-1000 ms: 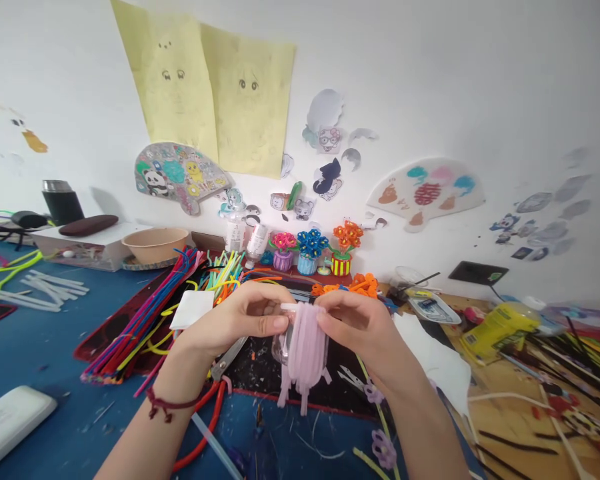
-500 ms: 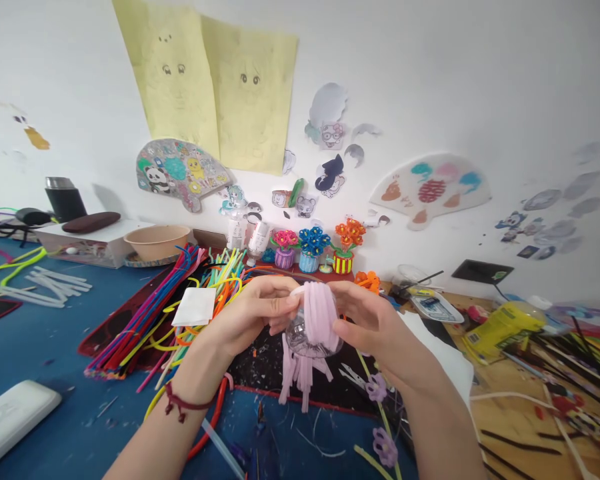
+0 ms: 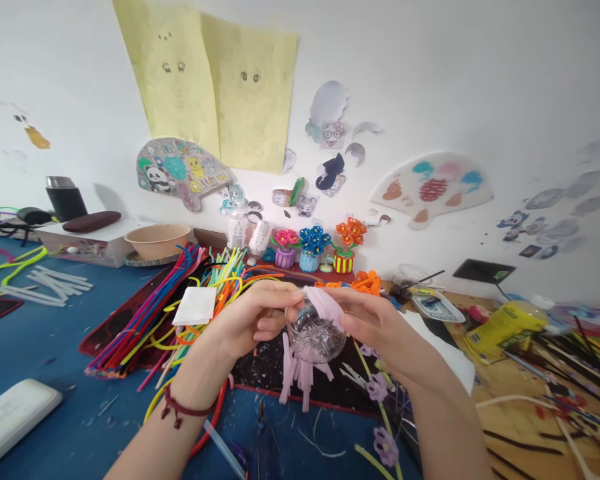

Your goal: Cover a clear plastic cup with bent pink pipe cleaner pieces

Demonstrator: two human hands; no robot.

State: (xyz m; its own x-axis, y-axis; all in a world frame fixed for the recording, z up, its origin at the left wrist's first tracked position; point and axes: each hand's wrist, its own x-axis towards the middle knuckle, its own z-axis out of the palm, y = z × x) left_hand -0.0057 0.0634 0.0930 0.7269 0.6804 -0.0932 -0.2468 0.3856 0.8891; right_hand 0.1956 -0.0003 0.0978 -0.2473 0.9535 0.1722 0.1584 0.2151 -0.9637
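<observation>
I've got the clear plastic bottle end (image 3: 314,339) clamped between both hands — left hand (image 3: 247,320) on one side, right hand (image 3: 380,327) on the other (pale pink pipe cleaners (image 3: 300,377) showing below it).

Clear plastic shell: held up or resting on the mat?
Held up: the left hand and right hand grip the clear plastic shell above the mat.

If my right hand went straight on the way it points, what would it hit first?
The clear plastic container; your right hand seems to touch it already, though depth is unclear.
</observation>
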